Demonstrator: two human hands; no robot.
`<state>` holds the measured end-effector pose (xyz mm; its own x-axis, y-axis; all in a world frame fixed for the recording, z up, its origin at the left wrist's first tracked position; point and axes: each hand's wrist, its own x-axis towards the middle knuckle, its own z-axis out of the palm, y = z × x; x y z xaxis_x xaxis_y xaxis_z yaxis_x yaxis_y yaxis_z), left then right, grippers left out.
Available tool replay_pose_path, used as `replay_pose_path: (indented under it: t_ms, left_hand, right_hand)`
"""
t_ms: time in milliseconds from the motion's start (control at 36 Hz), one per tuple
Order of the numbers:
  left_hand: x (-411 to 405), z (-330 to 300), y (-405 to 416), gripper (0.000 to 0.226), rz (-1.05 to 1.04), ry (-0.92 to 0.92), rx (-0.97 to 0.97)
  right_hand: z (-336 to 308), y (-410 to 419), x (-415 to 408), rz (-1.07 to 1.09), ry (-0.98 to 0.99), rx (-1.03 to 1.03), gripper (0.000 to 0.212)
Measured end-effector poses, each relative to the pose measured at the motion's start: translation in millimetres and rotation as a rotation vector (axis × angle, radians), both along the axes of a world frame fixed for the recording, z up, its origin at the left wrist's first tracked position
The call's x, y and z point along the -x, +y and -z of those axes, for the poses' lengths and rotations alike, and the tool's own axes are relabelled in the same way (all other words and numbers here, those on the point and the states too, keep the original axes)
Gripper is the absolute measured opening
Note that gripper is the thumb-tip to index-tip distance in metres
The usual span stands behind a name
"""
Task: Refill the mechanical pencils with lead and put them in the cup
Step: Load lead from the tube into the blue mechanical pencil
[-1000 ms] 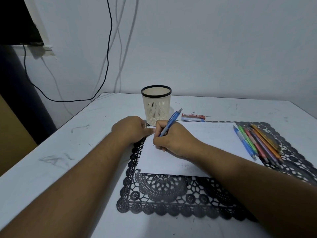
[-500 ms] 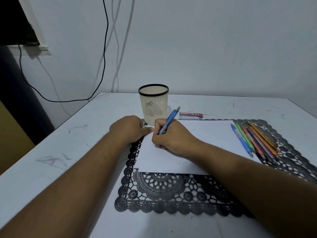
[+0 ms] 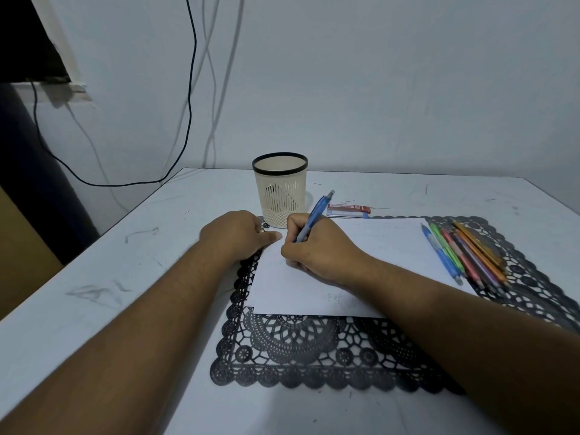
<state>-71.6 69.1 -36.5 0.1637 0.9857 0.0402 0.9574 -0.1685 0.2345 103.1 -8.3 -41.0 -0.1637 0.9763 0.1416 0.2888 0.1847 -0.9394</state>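
Right hand (image 3: 317, 246) is wrapped around a blue plastic mechanical pencil with a grey clicker end (image 3: 314, 218), writing-style grip, tip down on the white sheet of paper (image 3: 361, 262) and the clicker leaning off toward 1 o'clock. The tip itself is tucked behind the fingers, so I can't really say if any lead is showing. Left hand (image 3: 237, 235) sits just at 9 o'clock from the right one, fingers curled under, thumb sticking out onto the paper's left edge. It looks like it's just pinning the sheet, not holding anything.

The paper lies on a black lace-pattern placemat (image 3: 314, 350), which sits on the scuffed white table (image 3: 110, 262). At 12 o'clock from the hands stands the cream perforated plastic cup with a black rim (image 3: 280, 191), upright, base right at the mat's corner. Just to its 3 o'clock is a small red and white lead case (image 3: 348, 210), lying flat on the table.

Over at 3 o'clock from the right hand there's a row of mechanical pencils (image 3: 464, 252) lying side by side across the paper's right edge and the mat: blue, green, pink, purple, orange, all pointing roughly toward 5 o'clock.
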Motion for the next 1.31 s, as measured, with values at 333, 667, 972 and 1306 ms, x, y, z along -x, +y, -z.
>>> replay_pose_path:
  t_ms: [333,667,972,1306]
  left_hand:
    - [0.6,1.1,1.0,0.054,0.002,0.0,-0.005]
    - [1.1,1.4,1.7,0.055,0.003,0.018,0.005]
    - [0.6,-0.5,-0.8,0.055,0.001,0.0,0.015]
    - [-1.0,-4.5,-6.0,0.056,-0.018,-0.004,0.029]
  right_hand:
    - [-3.5,-3.9,1.1,-0.003,-0.053,0.006,0.033]
    - [-5.6,-8.0,0.5,0.049,-0.105,-0.037,0.024]
    - [-7.1,-9.7,1.8,0.052,-0.126,-0.024,0.029]
    - [-5.3,-12.4,-0.3,0.099,-0.095,-0.082,0.032]
